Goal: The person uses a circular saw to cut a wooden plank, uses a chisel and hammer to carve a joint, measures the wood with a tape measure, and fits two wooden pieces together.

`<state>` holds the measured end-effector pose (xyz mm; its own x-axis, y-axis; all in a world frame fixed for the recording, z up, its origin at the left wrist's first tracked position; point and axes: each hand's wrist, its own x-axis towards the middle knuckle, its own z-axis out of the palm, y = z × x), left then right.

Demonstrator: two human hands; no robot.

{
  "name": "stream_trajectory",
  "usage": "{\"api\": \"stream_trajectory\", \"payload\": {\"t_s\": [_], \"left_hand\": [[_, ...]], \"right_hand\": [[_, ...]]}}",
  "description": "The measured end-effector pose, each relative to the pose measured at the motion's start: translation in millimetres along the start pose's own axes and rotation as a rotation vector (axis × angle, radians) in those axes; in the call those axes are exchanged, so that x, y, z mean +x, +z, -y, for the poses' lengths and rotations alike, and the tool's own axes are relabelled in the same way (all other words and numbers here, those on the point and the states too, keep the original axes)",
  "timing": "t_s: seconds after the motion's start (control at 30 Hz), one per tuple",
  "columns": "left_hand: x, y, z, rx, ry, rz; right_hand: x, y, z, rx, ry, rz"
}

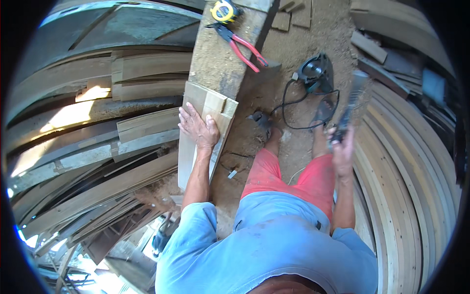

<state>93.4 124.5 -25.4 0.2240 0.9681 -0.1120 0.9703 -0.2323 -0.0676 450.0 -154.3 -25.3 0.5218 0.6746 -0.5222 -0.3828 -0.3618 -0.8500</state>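
My left hand (199,128) lies flat with spread fingers on a pale wooden board (189,159). The board rests on a thick, sawdust-covered beam (215,63), and a notch is cut near its far end. Out to the right, my right hand (342,142) is closed round the dark handle of a long tool with a grey, blade-like end (353,95). Motion blurs this tool, so its exact kind is unclear. Red-handled pliers (240,46) lie on the beam beyond the board, beside a yellow and black tape measure (224,11).
A circular saw (316,71) sits on the dirt floor near my feet, its black cable (279,109) looped around. Stacked planks (147,90) fill the left side, and long boards (396,186) line the right. Wood offcuts (296,17) lie at the far end.
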Motion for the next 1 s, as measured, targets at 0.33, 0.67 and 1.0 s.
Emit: {"api": "stream_trajectory", "payload": {"t_s": [0.33,0.67,1.0], "left_hand": [[-7.5,0.7,-20.4,-0.028,-0.296,0.038],[-10.1,1.2,-14.6,-0.093,-0.301,0.026],[-9.6,0.3,-15.4,-0.117,-0.304,0.037]], "right_hand": [[-16.4,130.7,47.0,-0.408,0.003,0.462],[-3.5,152.1,44.6,-0.722,-0.231,0.396],[16.7,174.7,51.1,-0.886,-0.304,0.448]]}}
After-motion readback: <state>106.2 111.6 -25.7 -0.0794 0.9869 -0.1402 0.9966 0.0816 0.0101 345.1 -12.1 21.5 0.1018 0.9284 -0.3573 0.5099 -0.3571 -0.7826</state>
